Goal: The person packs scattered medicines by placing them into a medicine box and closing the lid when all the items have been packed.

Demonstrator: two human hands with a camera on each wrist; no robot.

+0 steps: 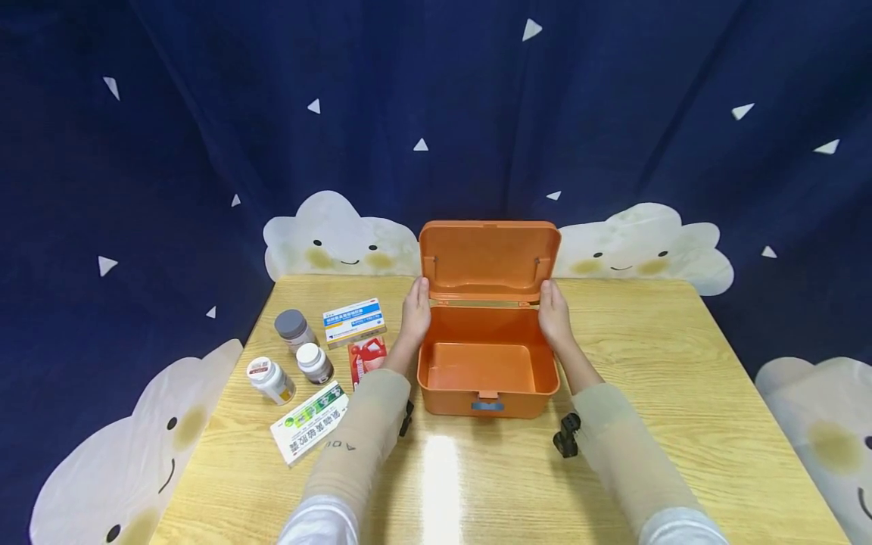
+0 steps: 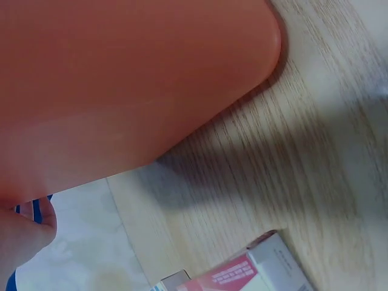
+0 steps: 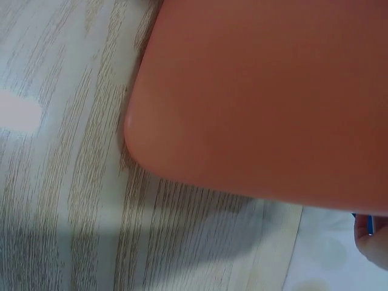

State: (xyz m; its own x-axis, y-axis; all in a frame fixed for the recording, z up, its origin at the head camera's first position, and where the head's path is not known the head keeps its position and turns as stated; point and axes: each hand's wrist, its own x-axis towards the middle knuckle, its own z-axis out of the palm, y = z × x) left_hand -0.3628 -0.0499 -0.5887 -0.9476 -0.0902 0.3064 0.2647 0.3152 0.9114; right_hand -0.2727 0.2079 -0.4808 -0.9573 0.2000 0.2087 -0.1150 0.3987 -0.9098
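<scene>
An orange plastic storage box point(image 1: 488, 405) stands on the table with its lid point(image 1: 488, 259) raised and leaning back. Its inside holds nothing, and a grey-blue latch is on the front. My left hand point(image 1: 416, 312) grips the rear left corner by the hinge, thumb up. At the rear right corner, my right hand point(image 1: 555, 312) grips the box the same way. Both wrist views are mostly filled by the box's side wall point(image 2: 133, 73), with only part of the left hand point(image 2: 24, 236) and the right hand point(image 3: 373, 242) showing; other fingers are hidden.
Left of the box lie a blue-white medicine carton point(image 1: 354, 322), a red carton point(image 1: 366, 359) and a green-white carton point(image 1: 309, 424). Among them stand a grey-capped bottle point(image 1: 294, 329) and two white-capped bottles, one nearer point(image 1: 271, 381). A dark curtain point(image 1: 477, 98) hangs behind the wooden table point(image 1: 654, 363).
</scene>
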